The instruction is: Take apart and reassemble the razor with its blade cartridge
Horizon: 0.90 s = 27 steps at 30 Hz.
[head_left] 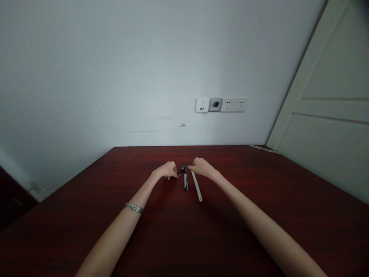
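Observation:
My left hand (168, 170) has its fingers closed at a small black piece beside a dark tool with a grey handle (185, 181), which lies on the dark red table (161, 238). What the small piece is, I cannot make out. My right hand (201, 167) is at the far end of a long, flat, pale strip (197, 186) with a hole at its near end. The fingers of that hand are curled, and its thumb points left above the strip's end. Whether it grips the strip is too small to tell.
Behind the table stands a white wall with a row of sockets (227, 105). A thin pale strip (263, 149) lies at the table's back right corner. A white panelled door (325, 107) rises along the right side.

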Each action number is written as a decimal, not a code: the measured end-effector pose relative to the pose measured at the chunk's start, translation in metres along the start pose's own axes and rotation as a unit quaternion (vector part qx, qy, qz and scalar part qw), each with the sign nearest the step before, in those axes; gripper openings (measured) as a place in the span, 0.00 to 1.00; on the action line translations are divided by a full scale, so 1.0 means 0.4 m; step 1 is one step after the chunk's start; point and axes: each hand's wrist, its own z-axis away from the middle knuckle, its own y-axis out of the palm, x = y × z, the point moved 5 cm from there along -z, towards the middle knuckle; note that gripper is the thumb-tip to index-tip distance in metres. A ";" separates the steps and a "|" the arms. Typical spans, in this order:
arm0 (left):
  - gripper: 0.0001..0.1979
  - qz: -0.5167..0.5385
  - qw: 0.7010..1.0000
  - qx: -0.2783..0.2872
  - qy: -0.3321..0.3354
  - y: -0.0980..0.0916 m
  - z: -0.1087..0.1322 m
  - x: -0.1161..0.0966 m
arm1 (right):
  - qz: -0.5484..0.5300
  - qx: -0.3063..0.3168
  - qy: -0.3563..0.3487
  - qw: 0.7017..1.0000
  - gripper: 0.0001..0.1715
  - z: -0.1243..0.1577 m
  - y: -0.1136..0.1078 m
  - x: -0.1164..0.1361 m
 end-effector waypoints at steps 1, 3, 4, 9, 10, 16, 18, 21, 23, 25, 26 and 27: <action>0.08 -0.002 1.000 0.000 0.000 -0.001 0.001 -0.001 | -0.005 -0.006 0.001 1.000 0.19 -0.001 -0.012 -0.008; 0.07 -0.007 1.000 0.000 0.001 -0.002 0.002 -0.003 | -0.014 -0.015 0.007 1.000 0.18 -0.002 -0.033 -0.022; 0.07 -0.010 1.000 -0.002 0.003 -0.003 0.003 -0.004 | -0.017 -0.018 0.011 1.000 0.18 -0.002 -0.041 -0.028; 0.07 -0.016 1.000 -0.005 0.013 -0.006 0.003 -0.009 | -0.030 -0.024 0.015 0.999 0.18 0.003 -0.059 -0.042; 0.07 -0.015 1.000 -0.006 0.015 -0.006 0.003 -0.008 | -0.032 -0.026 0.012 0.999 0.17 0.004 -0.059 -0.044; 0.08 0.010 0.999 -0.022 0.033 -0.019 0.004 0.007 | -0.038 -0.032 0.009 0.999 0.15 -0.001 -0.053 -0.060; 0.08 0.022 0.998 -0.024 0.044 -0.029 0.006 0.014 | -0.047 -0.037 -0.011 0.998 0.12 -0.004 -0.054 -0.059; 0.09 0.057 0.996 -0.023 0.062 -0.048 0.013 0.014 | -0.060 -0.024 -0.090 0.994 0.08 -0.006 -0.051 -0.043; 0.10 0.084 0.993 -0.025 0.076 -0.062 0.020 0.003 | -0.079 -0.009 -0.152 0.985 0.10 -0.003 -0.047 -0.026; 0.11 0.106 0.990 -0.026 0.094 -0.075 0.031 -0.016 | -0.117 -0.004 -0.203 0.972 0.13 0.002 -0.048 -0.012; 0.11 0.116 0.988 -0.026 0.104 -0.081 0.036 -0.027 | -0.140 -0.006 -0.220 0.965 0.13 0.005 -0.050 -0.006; 0.12 0.124 0.986 -0.025 0.112 -0.085 0.042 -0.038 | -0.163 -0.008 -0.233 0.959 0.14 0.008 -0.053 -0.001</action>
